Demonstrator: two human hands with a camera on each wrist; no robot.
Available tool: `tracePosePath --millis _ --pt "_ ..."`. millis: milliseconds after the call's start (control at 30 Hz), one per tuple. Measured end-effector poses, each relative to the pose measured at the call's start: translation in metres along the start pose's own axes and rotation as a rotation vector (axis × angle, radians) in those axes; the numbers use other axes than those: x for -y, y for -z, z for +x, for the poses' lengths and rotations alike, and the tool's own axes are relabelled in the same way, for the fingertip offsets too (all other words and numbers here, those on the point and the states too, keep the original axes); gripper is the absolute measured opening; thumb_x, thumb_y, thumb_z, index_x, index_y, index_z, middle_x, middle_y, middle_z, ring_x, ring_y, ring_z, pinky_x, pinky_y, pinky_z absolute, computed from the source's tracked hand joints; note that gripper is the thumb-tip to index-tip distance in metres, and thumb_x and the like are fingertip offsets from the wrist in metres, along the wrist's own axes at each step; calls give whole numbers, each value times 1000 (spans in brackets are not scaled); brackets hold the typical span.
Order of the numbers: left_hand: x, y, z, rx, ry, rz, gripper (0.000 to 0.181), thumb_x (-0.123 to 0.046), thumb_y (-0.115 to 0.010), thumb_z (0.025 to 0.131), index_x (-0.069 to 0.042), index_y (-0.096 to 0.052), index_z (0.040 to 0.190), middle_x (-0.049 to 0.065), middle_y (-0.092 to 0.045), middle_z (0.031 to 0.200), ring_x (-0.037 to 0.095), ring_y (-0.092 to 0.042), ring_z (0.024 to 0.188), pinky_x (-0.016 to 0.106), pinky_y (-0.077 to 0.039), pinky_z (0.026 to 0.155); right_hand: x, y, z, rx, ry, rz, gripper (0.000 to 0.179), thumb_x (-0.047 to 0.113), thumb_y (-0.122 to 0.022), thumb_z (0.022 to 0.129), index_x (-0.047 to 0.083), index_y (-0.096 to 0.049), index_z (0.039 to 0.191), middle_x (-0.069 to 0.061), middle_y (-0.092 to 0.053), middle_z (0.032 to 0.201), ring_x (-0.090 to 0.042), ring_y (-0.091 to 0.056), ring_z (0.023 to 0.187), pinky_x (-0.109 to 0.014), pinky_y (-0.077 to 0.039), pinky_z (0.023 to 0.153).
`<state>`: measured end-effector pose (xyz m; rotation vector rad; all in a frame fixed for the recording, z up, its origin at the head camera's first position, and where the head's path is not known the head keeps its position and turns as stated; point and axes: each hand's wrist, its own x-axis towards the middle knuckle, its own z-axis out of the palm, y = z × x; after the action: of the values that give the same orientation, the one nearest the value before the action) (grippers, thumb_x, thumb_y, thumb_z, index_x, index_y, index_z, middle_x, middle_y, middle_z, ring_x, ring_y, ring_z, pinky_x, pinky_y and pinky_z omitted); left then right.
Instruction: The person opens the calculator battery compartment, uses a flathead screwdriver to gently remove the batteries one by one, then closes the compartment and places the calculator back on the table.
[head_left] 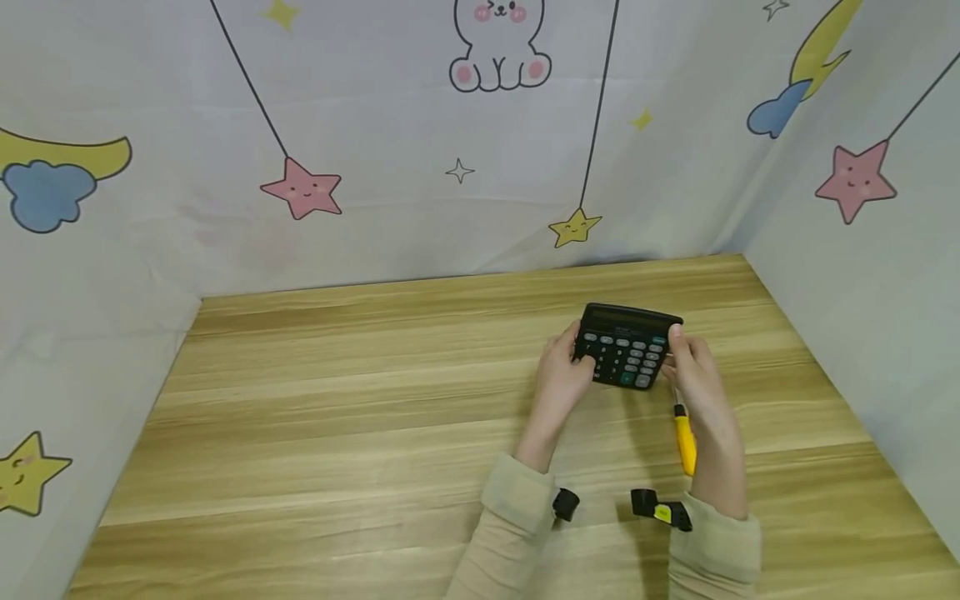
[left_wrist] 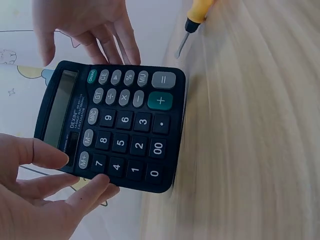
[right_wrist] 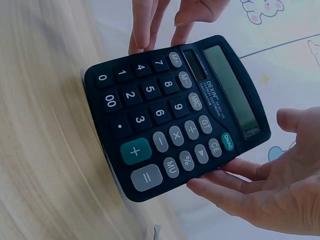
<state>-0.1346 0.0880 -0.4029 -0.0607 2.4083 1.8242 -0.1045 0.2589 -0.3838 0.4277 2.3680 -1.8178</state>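
A black desktop calculator [head_left: 621,350] with grey, black and green keys is tilted up off the wooden table, its display edge farthest from me. My left hand [head_left: 562,371] grips its left side; in the left wrist view the thumb [left_wrist: 52,156] lies over the face by the M+ key and a fingertip is at the 7 key. At the opposite side is my right hand [head_left: 701,379], its fairly straight fingers [right_wrist: 220,192] under the edge and its thumb lifted away in the right wrist view. The calculator's back is hidden.
A screwdriver [head_left: 685,442] with a yellow handle and black collar lies on the table [head_left: 337,417] beside my right wrist. White cloth [head_left: 390,225] printed with stars, clouds and a bear hangs around the table's back and sides. Black straps [head_left: 660,510] circle both wrists.
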Motion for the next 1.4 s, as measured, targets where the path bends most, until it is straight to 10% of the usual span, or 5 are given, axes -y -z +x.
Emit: tracePosePath --millis 200,500,800,1400 --pt "2 -2 1 41 56 -232 61 1 -52 85 -9 -44 144 15 -51 142 24 -51 129 37 -47 101 0 -1 2 -17 12 71 87 59 -23 97 -6 -2 151 -28 -7 156 -45 -22 140 -54 -20 116" --pt "2 1 -1 121 81 -339 61 -2 -49 88 -12 -39 148 8 -41 151 22 -36 142 41 -34 113 -1 -2 4 -37 10 147 84 56 -23 98 -6 -3 150 -26 -7 155 -41 -21 138 -52 -20 117" --pt "3 3 -1 136 116 -381 58 -49 -44 98 -14 -43 145 5 -44 149 25 -36 141 47 -29 115 -3 -2 5 -34 20 163 81 56 -23 98 -5 -8 149 -17 -17 141 -27 -29 127 -50 -21 118" --pt "5 -2 -2 109 110 -414 53 -50 -46 97 -10 -51 131 12 -50 139 29 -44 133 49 -35 110 -5 -4 4 -128 -11 88 47 53 -40 96 7 -38 102 -8 -34 123 -28 -32 126 -46 -30 109"
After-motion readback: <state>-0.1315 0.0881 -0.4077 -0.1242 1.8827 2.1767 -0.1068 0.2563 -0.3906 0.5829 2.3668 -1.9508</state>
